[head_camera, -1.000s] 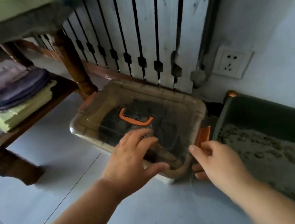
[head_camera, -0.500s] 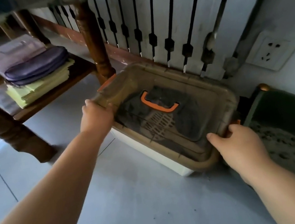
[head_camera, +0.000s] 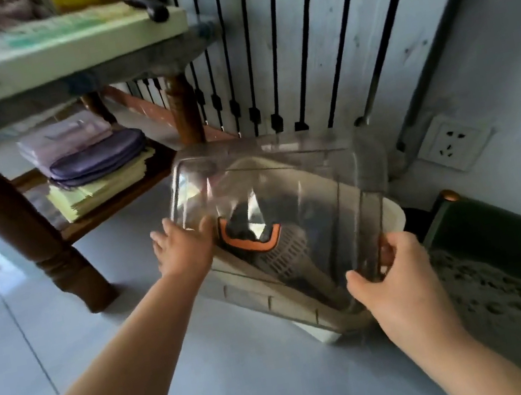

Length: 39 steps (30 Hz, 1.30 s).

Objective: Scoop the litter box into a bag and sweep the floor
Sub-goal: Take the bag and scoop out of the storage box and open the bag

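Note:
A clear plastic lid (head_camera: 285,186) with an orange handle (head_camera: 253,242) is tilted up off a white storage box (head_camera: 312,322) on the floor. My left hand (head_camera: 184,249) holds the lid's left edge. My right hand (head_camera: 395,278) grips its near right corner. Under the lid a grey slotted litter scoop (head_camera: 288,256) lies in the box. At the right stands the dark green litter box (head_camera: 501,231), filled with pale litter (head_camera: 514,302).
A wooden table (head_camera: 32,234) stands at the left; its lower shelf carries a stack of purple pouches and yellow papers (head_camera: 97,170). Behind the box runs a white barred railing (head_camera: 279,54). A wall socket (head_camera: 453,142) sits above the litter box. Grey floor tiles (head_camera: 234,393) lie in front.
Both hands went from pressing on the shut lid to gripping its two ends. The lid has now lifted and tilted up off the box, showing the scoop inside.

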Each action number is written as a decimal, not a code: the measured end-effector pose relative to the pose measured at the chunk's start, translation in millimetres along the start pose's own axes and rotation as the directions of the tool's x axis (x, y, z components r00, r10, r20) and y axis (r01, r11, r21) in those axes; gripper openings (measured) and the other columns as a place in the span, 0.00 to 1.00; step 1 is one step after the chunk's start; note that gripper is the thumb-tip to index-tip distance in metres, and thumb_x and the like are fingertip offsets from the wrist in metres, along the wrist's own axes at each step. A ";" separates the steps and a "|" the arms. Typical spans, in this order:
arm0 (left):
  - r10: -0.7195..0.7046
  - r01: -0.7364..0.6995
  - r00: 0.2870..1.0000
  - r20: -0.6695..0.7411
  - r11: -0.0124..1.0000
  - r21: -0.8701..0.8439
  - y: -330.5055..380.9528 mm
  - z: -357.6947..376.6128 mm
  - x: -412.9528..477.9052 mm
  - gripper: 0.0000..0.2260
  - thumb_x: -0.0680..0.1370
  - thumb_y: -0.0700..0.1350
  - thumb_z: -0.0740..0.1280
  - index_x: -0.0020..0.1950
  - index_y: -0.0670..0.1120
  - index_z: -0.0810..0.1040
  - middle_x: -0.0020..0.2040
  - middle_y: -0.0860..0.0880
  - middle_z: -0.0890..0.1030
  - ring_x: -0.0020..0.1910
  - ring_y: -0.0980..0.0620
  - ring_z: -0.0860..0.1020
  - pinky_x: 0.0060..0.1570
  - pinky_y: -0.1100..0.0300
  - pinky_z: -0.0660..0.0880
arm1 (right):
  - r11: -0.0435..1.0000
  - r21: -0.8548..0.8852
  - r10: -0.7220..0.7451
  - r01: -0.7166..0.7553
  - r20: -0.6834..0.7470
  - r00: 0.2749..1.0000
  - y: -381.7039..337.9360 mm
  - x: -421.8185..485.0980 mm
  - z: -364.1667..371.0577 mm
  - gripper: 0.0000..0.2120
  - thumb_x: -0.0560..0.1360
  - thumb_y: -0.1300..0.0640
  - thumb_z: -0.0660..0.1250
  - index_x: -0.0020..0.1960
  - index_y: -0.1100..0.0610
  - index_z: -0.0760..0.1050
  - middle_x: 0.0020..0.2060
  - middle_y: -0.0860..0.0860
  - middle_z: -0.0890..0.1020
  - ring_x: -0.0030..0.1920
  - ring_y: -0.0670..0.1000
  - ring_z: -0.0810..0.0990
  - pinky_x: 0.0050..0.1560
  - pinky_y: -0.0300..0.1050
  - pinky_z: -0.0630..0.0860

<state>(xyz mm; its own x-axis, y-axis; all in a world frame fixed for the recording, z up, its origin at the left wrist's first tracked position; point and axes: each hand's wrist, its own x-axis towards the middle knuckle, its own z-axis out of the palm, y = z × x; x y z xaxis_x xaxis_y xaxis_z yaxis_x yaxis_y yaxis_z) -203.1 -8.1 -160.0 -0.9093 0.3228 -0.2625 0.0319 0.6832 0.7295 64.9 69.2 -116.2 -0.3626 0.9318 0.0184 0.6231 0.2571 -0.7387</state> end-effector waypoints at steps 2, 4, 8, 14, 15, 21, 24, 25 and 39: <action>-0.012 0.029 0.997 0.070 0.971 -0.238 -13.0 -8.6 -0.4 0.38 0.76 0.68 0.60 0.78 0.45 0.59 0.68 0.42 0.70 0.65 0.40 0.72 0.64 0.46 0.70 | 0.997 -0.053 -0.060 0.059 -0.018 0.998 -4.4 -11.1 0.7 0.25 0.68 0.50 0.76 0.55 0.44 0.63 0.51 0.45 0.71 0.49 0.47 0.77 0.45 0.43 0.80; 0.024 0.028 0.989 0.143 0.935 -0.354 -24.4 -19.2 -8.3 0.32 0.79 0.65 0.58 0.77 0.47 0.61 0.61 0.46 0.74 0.56 0.46 0.74 0.58 0.49 0.70 | 0.992 -0.065 -0.106 0.106 0.004 0.994 -2.8 -24.8 3.7 0.21 0.69 0.51 0.75 0.54 0.46 0.64 0.50 0.46 0.71 0.49 0.48 0.77 0.46 0.43 0.79; 0.088 -0.044 0.990 0.113 0.938 -0.343 -40.6 -32.2 -11.7 0.31 0.81 0.65 0.52 0.79 0.50 0.60 0.74 0.46 0.69 0.72 0.44 0.68 0.69 0.45 0.64 | 0.982 -0.089 -0.155 0.168 0.135 0.979 20.7 -54.9 13.1 0.12 0.72 0.47 0.71 0.50 0.47 0.69 0.46 0.44 0.72 0.43 0.46 0.76 0.39 0.35 0.69; 0.156 -0.119 0.984 0.085 0.934 -0.337 -46.7 -37.4 -8.9 0.28 0.83 0.62 0.50 0.79 0.49 0.59 0.77 0.45 0.64 0.76 0.44 0.63 0.73 0.44 0.62 | 0.987 -0.157 0.031 0.030 0.374 0.927 57.9 -76.7 15.2 0.10 0.77 0.45 0.63 0.56 0.48 0.71 0.42 0.42 0.80 0.41 0.44 0.78 0.39 0.43 0.77; 0.147 -0.100 0.983 0.109 0.930 -0.353 -48.7 -36.1 -7.8 0.28 0.82 0.63 0.50 0.80 0.52 0.57 0.78 0.47 0.64 0.76 0.45 0.63 0.74 0.43 0.61 | 0.989 -0.145 0.057 0.001 0.390 0.919 61.9 -80.5 16.7 0.09 0.78 0.46 0.63 0.55 0.48 0.72 0.41 0.43 0.80 0.39 0.45 0.79 0.39 0.45 0.79; 0.197 -0.112 0.965 0.173 0.907 -0.407 -48.9 -21.5 -7.7 0.32 0.79 0.68 0.53 0.79 0.54 0.58 0.74 0.48 0.68 0.73 0.48 0.66 0.72 0.49 0.60 | 0.984 -0.113 0.179 -0.140 0.544 0.820 85.7 -101.9 29.0 0.03 0.79 0.53 0.64 0.45 0.49 0.73 0.36 0.48 0.82 0.36 0.46 0.80 0.43 0.44 0.78; 0.143 -0.114 0.988 0.053 0.923 -0.367 -51.5 -20.9 -7.4 0.32 0.79 0.68 0.54 0.76 0.49 0.64 0.68 0.47 0.74 0.67 0.47 0.73 0.68 0.52 0.66 | 0.950 0.046 0.212 -0.307 0.627 0.749 90.0 -105.8 30.9 0.08 0.78 0.61 0.65 0.46 0.49 0.76 0.33 0.50 0.82 0.34 0.45 0.80 0.43 0.43 0.80; 0.121 -0.104 0.992 0.031 0.937 -0.334 -53.8 -21.3 -7.7 0.33 0.78 0.68 0.54 0.76 0.48 0.64 0.68 0.47 0.75 0.67 0.46 0.74 0.68 0.50 0.68 | 0.936 0.055 0.232 -0.347 0.646 0.728 91.1 -106.1 31.6 0.09 0.78 0.63 0.65 0.47 0.49 0.76 0.33 0.50 0.82 0.33 0.45 0.80 0.43 0.42 0.81; 0.316 -0.312 0.945 -0.087 0.948 0.057 -38.1 -5.3 -23.0 0.29 0.82 0.60 0.56 0.78 0.46 0.60 0.79 0.45 0.61 0.78 0.45 0.57 0.76 0.44 0.57 | 0.855 -0.442 0.498 -0.271 0.553 0.668 59.6 -47.4 -16.0 0.13 0.78 0.47 0.64 0.43 0.56 0.78 0.34 0.51 0.84 0.33 0.51 0.84 0.36 0.45 0.81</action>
<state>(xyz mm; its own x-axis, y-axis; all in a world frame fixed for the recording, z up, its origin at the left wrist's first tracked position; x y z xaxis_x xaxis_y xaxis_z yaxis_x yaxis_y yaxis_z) -185.7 -45.0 -178.4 -0.8852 0.4637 0.0376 0.3375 0.5845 0.7378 130.4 44.5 -150.3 -0.3151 0.6085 -0.7283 0.9375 0.0803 -0.3385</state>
